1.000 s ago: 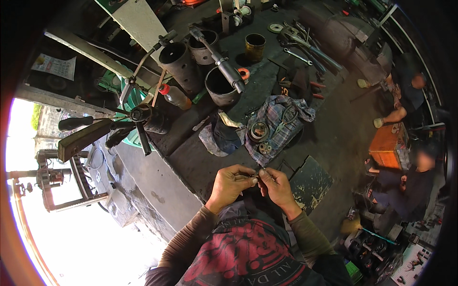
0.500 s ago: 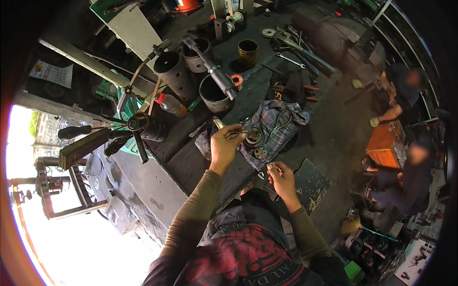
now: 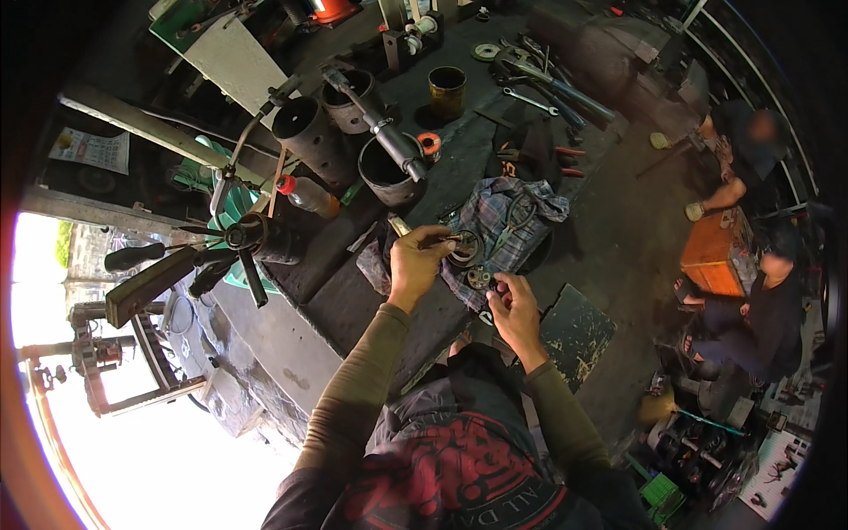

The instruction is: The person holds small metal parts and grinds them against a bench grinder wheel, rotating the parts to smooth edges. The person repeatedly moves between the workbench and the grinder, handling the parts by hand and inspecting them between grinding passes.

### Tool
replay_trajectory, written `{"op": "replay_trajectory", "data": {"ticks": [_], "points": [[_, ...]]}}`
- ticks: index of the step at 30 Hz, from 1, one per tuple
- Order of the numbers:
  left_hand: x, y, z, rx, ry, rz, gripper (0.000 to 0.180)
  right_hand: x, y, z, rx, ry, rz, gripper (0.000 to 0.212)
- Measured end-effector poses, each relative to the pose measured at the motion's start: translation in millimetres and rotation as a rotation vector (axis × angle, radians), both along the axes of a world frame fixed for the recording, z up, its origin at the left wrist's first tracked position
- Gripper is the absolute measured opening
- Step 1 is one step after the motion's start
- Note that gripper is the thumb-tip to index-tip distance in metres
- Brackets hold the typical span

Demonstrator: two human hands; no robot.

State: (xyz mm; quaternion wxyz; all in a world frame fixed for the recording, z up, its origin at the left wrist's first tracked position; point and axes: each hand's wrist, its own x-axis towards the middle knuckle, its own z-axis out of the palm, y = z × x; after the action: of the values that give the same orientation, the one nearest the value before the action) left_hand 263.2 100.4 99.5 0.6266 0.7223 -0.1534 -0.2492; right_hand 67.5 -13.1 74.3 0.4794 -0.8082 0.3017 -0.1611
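My left hand [image 3: 417, 263] is closed in a pinch on a small brass-coloured pin [image 3: 454, 237], held at the edge of a round metal ring part [image 3: 468, 250]. My right hand [image 3: 517, 311] is lower and to the right, its thumb and fingertips pinched around a small dark piece [image 3: 494, 284] too small to name. Close beside those fingertips lies a little round metal disc with holes [image 3: 479, 277]. Ring and disc rest by the edge of a crumpled plaid cloth [image 3: 502, 231] on the dark workbench [image 3: 389, 314].
Metal cylinders [image 3: 389, 177], a red-capped bottle [image 3: 309, 196] and a rusty can [image 3: 448, 95] stand beyond my left hand. Wrenches [image 3: 532, 102] and red-handled pliers [image 3: 570, 161] lie farther back. A holder of tools [image 3: 247, 234] is at left. Two people sit at right near an orange box [image 3: 714, 256].
My right hand has moved left and up, toward the disc, and a small dark piece now shows at its fingertips. The left hand keeps its pinch beside the ring.
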Motion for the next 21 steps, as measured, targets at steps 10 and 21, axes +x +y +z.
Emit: {"op": "replay_trajectory", "data": {"ticks": [10,21], "points": [[2.5,5.1,-5.9,-0.039,0.025,-0.052,0.023,16.8,-1.1,-1.1,-0.307,0.056,0.064,0.055],[-4.5,-3.0,-5.6,-0.114,0.126,0.055,0.019,32.2,4.8,-7.6,-0.378,0.091,0.019,0.055]]}}
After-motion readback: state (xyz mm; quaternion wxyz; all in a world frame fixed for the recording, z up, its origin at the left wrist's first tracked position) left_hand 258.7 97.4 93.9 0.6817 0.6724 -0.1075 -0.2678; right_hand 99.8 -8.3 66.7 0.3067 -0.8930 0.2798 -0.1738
